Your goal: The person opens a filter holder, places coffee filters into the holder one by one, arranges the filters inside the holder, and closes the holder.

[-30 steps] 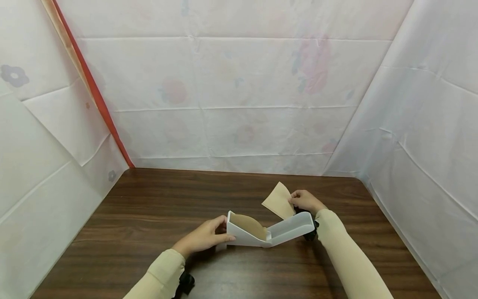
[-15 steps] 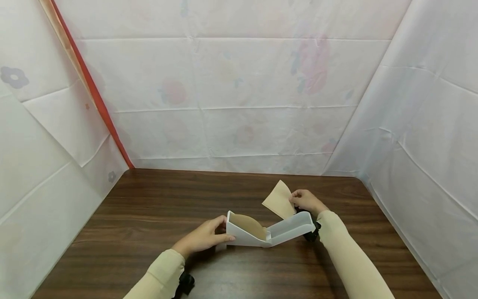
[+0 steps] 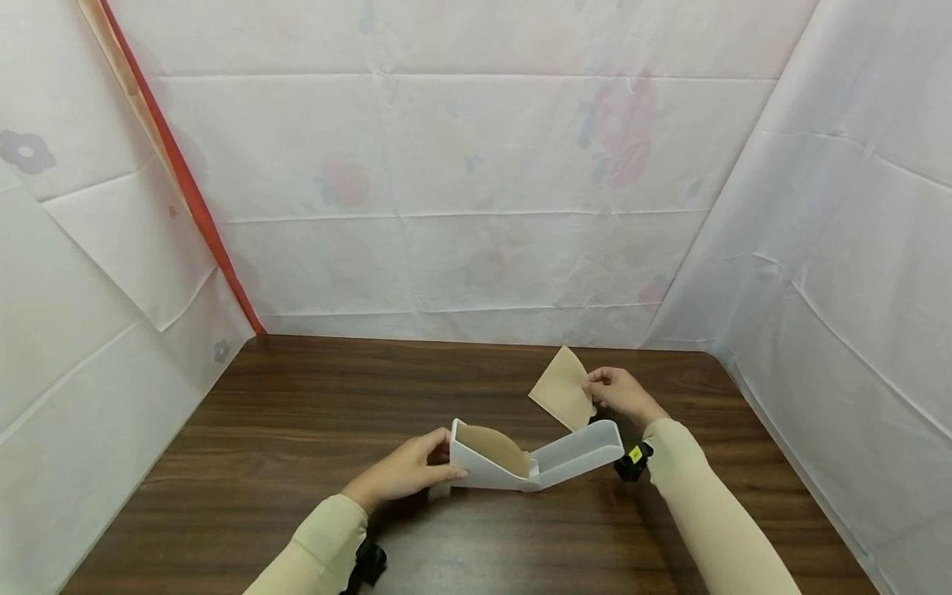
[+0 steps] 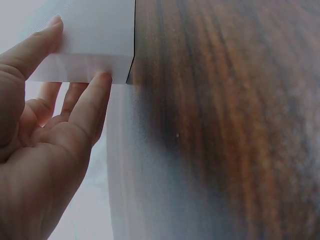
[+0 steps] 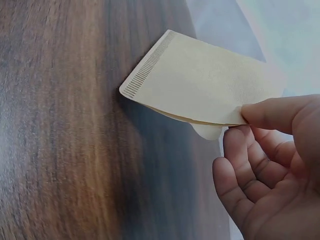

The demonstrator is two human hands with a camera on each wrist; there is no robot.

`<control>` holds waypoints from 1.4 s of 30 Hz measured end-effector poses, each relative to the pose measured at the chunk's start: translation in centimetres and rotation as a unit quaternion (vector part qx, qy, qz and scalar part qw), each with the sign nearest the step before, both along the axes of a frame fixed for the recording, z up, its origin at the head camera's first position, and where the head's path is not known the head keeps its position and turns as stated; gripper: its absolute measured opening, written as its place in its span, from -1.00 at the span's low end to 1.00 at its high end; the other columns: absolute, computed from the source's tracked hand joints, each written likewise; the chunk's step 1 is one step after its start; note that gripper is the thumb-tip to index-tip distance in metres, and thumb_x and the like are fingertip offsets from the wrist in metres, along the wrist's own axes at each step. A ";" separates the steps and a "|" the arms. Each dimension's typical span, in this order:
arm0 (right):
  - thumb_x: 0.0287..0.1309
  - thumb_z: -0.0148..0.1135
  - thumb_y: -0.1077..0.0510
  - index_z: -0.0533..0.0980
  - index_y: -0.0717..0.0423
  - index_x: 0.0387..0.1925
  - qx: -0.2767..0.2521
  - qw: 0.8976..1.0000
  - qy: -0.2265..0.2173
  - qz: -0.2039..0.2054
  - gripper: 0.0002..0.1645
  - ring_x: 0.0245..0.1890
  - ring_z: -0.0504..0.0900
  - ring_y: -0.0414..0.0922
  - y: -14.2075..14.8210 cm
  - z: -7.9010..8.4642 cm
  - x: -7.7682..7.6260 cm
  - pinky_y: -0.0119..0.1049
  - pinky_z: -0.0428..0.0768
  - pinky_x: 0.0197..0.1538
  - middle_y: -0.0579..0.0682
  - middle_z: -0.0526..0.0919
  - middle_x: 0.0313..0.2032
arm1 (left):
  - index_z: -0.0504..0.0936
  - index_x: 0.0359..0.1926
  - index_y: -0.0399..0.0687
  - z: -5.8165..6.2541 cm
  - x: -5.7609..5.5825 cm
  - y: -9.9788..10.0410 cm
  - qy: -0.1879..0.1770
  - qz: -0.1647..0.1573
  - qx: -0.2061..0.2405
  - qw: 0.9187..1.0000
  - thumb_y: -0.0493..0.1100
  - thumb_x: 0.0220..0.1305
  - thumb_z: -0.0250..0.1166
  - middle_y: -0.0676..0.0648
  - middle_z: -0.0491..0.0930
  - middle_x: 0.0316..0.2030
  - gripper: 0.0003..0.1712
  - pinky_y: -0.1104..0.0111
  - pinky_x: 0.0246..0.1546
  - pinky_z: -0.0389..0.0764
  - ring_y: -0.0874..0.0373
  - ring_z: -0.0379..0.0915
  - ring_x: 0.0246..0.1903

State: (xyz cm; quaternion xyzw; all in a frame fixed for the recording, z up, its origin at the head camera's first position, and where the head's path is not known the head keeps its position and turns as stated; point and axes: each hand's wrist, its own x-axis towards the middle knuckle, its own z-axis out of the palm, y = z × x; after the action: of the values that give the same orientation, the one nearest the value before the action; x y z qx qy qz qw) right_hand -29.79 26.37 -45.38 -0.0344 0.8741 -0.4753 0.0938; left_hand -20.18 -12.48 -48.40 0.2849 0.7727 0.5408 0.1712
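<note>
In the head view my left hand (image 3: 405, 473) holds the left end of a white lidded box (image 3: 483, 471), its thumb on the near wall. The left wrist view shows the thumb on one face of the box (image 4: 95, 30) and a fingertip against its end. Brown paper coffee filters (image 3: 494, 446) stand inside the box, and the lid (image 3: 580, 454) is swung open to the right. Behind the lid, my right hand (image 3: 623, 392) pinches a paper coffee filter (image 5: 200, 80) by its edge between thumb and fingers. Its crimped seam faces away from the hand, and a rounded flap sticks out below.
The box rests on a dark wood-grain table (image 3: 335, 388). White patterned sheeting (image 3: 446, 165) hangs behind and on both sides, with a red strip (image 3: 186, 182) at the left corner. A black strapped device (image 3: 632, 463) sits at the right wrist.
My right hand has moved slightly away and to the right, carrying the coffee filter with it. The left hand and the box have stayed in place.
</note>
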 end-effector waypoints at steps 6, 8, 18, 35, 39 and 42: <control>0.40 0.19 0.18 0.51 0.37 -0.02 -0.002 1.000 0.018 -0.005 -0.70 -0.28 0.56 -0.10 -0.2 0.9 0.2 -0.28 0.55 -0.20 0.08 0.62 -0.27 | 0.48 0.03 -0.14 0.1 0.0 0.0 0.003 0.001 -0.002 1.000 -0.15 0.36 0.36 -0.06 0.64 -0.02 -0.67 0.36 -0.09 0.58 0.05 0.57 -0.01; 0.40 0.20 0.18 0.52 0.36 -0.02 -0.001 1.000 0.026 -0.005 -0.71 -0.30 0.55 -0.10 -0.2 1.2 0.4 -0.28 0.55 -0.21 0.07 0.62 -0.28 | 0.48 0.03 -0.15 0.1 0.1 0.0 0.004 0.002 -0.004 1.000 -0.15 0.36 0.37 -0.06 0.65 -0.02 -0.67 0.36 -0.09 0.58 0.05 0.57 -0.01; 0.39 0.25 0.13 0.57 0.25 -0.08 0.070 0.990 0.113 0.043 -0.76 -0.36 0.53 -0.12 -0.4 2.9 1.1 -0.27 0.50 -0.29 0.04 0.62 -0.34 | 0.48 0.02 -0.14 0.2 0.1 0.0 0.003 0.004 -0.006 1.000 -0.13 0.35 0.37 -0.05 0.65 -0.03 -0.67 0.36 -0.08 0.58 0.06 0.58 -0.01; 0.35 0.31 0.09 0.62 0.08 -0.13 0.081 0.981 0.161 0.069 -0.84 -0.31 0.61 -0.08 -1.9 6.7 3.1 -0.19 0.58 -0.24 -0.03 0.66 -0.31 | 0.49 0.01 -0.14 0.1 0.1 0.0 0.007 0.002 -0.007 1.000 -0.13 0.35 0.37 -0.05 0.65 -0.03 -0.67 0.35 -0.09 0.59 0.04 0.58 -0.01; 0.33 0.33 0.11 0.64 0.07 -0.15 0.073 0.979 0.176 0.077 -0.86 -0.32 0.65 -0.03 -2.5 7.5 3.4 -0.24 0.60 -0.28 -0.04 0.68 -0.33 | 0.49 0.01 -0.14 0.1 0.1 0.0 0.005 0.004 -0.007 1.000 -0.13 0.35 0.38 -0.05 0.65 -0.03 -0.67 0.35 -0.09 0.58 0.04 0.58 -0.01; 0.31 0.35 0.12 0.64 0.07 -0.17 0.068 0.976 0.188 0.083 -0.88 -0.33 0.66 0.01 -2.9 8.1 3.8 -0.26 0.60 -0.31 -0.06 0.69 -0.35 | 0.49 0.02 -0.14 0.0 0.0 -0.1 0.005 0.004 -0.004 1.000 -0.16 0.34 0.38 -0.06 0.65 -0.03 -0.67 0.35 -0.10 0.59 0.04 0.58 -0.01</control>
State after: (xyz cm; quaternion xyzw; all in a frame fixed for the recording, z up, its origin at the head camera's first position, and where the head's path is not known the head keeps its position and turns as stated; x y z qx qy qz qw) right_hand -25.98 23.43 -37.26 -0.1893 0.9006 -0.3900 -0.0306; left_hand -20.15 -12.55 -48.39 0.2835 0.7770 0.5369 0.1660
